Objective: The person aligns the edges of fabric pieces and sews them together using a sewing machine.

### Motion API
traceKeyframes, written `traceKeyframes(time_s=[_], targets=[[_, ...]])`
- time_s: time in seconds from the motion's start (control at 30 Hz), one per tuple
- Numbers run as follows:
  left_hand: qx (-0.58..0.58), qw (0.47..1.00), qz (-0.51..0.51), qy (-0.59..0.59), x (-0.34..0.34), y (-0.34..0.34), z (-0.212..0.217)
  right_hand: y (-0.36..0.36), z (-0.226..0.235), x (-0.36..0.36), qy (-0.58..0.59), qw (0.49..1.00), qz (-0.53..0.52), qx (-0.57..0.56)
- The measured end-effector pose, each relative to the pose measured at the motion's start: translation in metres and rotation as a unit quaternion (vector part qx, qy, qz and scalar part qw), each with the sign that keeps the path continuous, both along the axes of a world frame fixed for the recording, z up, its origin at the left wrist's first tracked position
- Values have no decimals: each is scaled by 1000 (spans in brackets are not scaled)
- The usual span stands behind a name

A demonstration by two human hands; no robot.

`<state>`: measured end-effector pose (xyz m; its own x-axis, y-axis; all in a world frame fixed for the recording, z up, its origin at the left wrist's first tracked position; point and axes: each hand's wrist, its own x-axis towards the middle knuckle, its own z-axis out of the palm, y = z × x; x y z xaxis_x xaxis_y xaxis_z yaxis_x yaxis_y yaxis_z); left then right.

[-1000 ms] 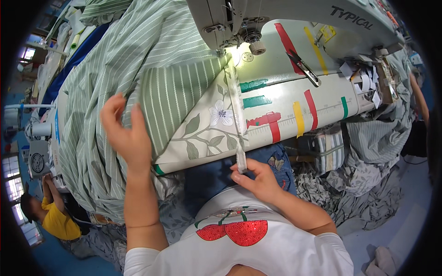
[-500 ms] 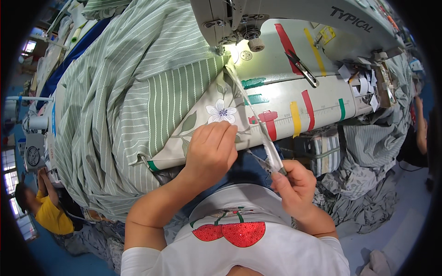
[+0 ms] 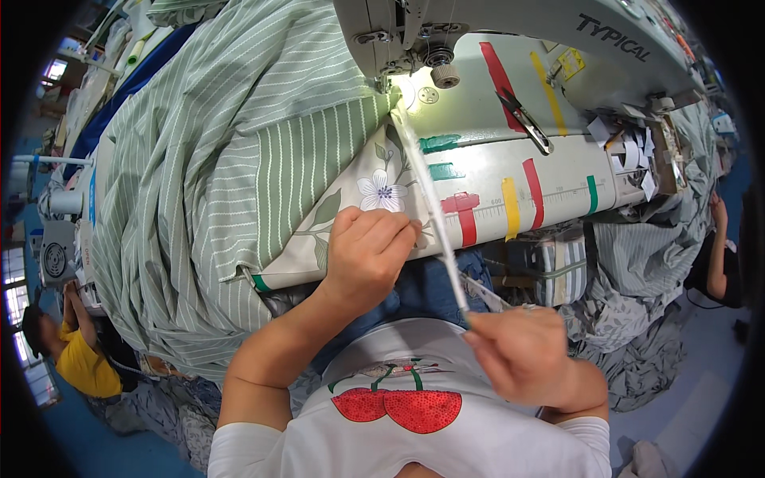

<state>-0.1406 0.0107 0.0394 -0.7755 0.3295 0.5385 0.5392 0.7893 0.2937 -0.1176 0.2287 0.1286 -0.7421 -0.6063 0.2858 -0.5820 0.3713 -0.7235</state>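
My left hand point(image 3: 368, 251) presses a folded cream fabric with a leaf and flower print point(image 3: 351, 211) at the front edge of the sewing table point(image 3: 510, 171). My right hand point(image 3: 522, 358) pinches the near end of a long white zipper tape point(image 3: 430, 203), which runs taut up to the needle of the white sewing machine point(image 3: 478, 28). A large bundle of green and white striped fabric point(image 3: 207, 167) lies left of the machine, joined to the printed piece.
Coloured tape marks and a pair of thread snips point(image 3: 522, 119) lie on the table right of the needle. Paper scraps point(image 3: 629, 151) sit at the right end. Grey fabric piles point(image 3: 637, 319) lie below. Another person in yellow point(image 3: 76, 358) is at the lower left, and an arm point(image 3: 721, 247) at the far right.
My left hand came off the striped bundle and now rests on the printed fabric's edge. My right hand pulled the zipper tape back toward me and lower right.
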Motion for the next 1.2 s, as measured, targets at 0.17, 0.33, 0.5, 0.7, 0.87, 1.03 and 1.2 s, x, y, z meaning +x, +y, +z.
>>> traceKeyframes(time_s=[0.17,0.33,0.5,0.7,0.87,1.03,1.2], targets=[[12,1000,-3,15,4,0,-1,-11,-44,21,34,995,23,87],[4,1000,2,26,8,-1,-3,-17,-59,28,34,996,9,80],[0,999,-41,-14,4,-3,0,-21,-64,33,-7,1000,3,17],[73,993,-60,-69,-4,-8,-5,-18,-78,60,-209,974,85,-27],[92,992,-54,-68,-4,-9,-9,-9,-76,78,-372,890,182,-188],[116,991,-50,-41,-4,-8,-16,8,-66,86,-414,876,163,-184],[145,988,-58,5,-5,-7,-18,9,-61,92,-455,877,107,-107]])
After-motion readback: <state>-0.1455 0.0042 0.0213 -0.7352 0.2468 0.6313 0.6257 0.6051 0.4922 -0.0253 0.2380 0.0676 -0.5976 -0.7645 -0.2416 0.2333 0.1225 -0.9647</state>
